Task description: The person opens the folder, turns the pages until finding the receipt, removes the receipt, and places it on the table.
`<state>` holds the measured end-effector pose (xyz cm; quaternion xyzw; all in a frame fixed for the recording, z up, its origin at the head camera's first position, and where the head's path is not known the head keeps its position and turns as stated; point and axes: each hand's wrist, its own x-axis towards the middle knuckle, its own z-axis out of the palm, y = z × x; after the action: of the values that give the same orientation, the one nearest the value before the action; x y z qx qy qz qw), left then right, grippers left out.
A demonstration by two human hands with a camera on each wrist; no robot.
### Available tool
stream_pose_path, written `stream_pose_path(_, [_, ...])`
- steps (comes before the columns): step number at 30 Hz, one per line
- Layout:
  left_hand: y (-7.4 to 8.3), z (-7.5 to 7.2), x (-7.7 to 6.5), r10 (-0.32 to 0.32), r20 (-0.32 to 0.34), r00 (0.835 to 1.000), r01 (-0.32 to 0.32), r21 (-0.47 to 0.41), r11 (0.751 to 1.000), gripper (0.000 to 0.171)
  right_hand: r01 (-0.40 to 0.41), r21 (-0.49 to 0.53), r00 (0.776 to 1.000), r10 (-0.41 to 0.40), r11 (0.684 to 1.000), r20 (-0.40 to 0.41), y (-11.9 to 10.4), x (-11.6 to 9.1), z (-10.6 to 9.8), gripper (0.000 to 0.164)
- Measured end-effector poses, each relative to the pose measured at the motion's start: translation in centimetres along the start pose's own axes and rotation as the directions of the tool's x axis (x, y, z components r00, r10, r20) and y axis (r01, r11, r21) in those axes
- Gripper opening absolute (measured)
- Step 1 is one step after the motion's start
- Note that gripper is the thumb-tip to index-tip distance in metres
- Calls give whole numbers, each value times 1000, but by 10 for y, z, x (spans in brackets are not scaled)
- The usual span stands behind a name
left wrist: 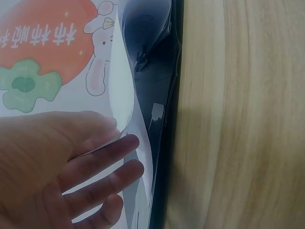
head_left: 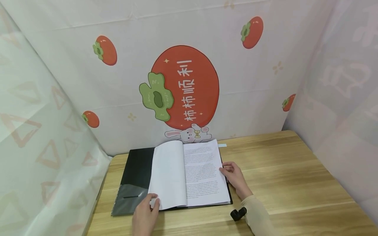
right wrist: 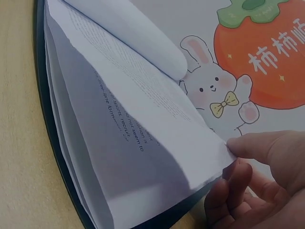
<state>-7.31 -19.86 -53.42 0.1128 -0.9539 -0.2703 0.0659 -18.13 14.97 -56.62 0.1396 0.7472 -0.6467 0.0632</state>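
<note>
A black folder (head_left: 137,165) lies spread on the table, with printed sheets inside. On its left side is a turned-over blank white page (head_left: 169,173); on its right is a page of printed text (head_left: 203,177). My left hand (head_left: 145,213) is at the lower left corner of the blank page, its edge between thumb and index finger in the left wrist view, other fingers loosely bent. My right hand (right wrist: 267,176) pinches the outer edge of the printed page between thumb and fingers. That edge is lifted, and more printed sheets (right wrist: 90,129) show beneath it.
The wooden table (head_left: 280,177) extends to the right of the folder. A pale tab (head_left: 222,145) sticks out at the folder's upper right. A small black device (head_left: 238,214) sits at my right wrist. Behind stands a white cloth (head_left: 124,82) printed with persimmons and a rabbit.
</note>
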Motion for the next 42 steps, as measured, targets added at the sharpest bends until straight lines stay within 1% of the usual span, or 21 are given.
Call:
stream_pose_path(4, [-3,-1,1,-2,12,1000,2,5,1000,21,8,22,1000,-8,1000,1,1,1,0,36])
stream_pose_path(10, [-7,0,2,11,-21,1000,-10,52,999,23,-10,36,1000,10,999,3,1,1,0,32])
stream_pose_path(12, [-8,1,1,10,-21,1000,-8,71,997,24,-8,38,1000,8,999,5,2,1,-1,31])
stream_pose_path(15, [-9,2,-1,-9,-3,1000,10,96,995,27,-6,35,1000,6,999,5,2,1,-1,30])
stream_pose_path(19, [-10,3,-2,-29,-2,1000,29,120,992,29,-11,15,1000,11,1000,15,1,2,-1,30])
stream_pose_path(24, [-11,3,1,-27,-1,1000,27,110,994,31,-5,3,1000,5,1000,13,1,3,-3,28])
stream_pose_path(27, [-13,4,0,-45,16,999,43,106,993,31,-11,-4,1000,11,1000,20,1,3,-3,27])
stream_pose_path(33, [-18,7,-3,-74,53,996,68,106,992,34,-14,4,999,14,1000,39,1,1,-4,31])
stream_pose_path(36, [-20,9,-4,-67,65,996,61,89,994,35,-11,14,999,10,1000,38,1,1,-5,32])
stream_pose_path(42, [-23,6,-7,-45,97,994,40,53,998,35,-3,21,999,2,1000,39,2,3,-5,32])
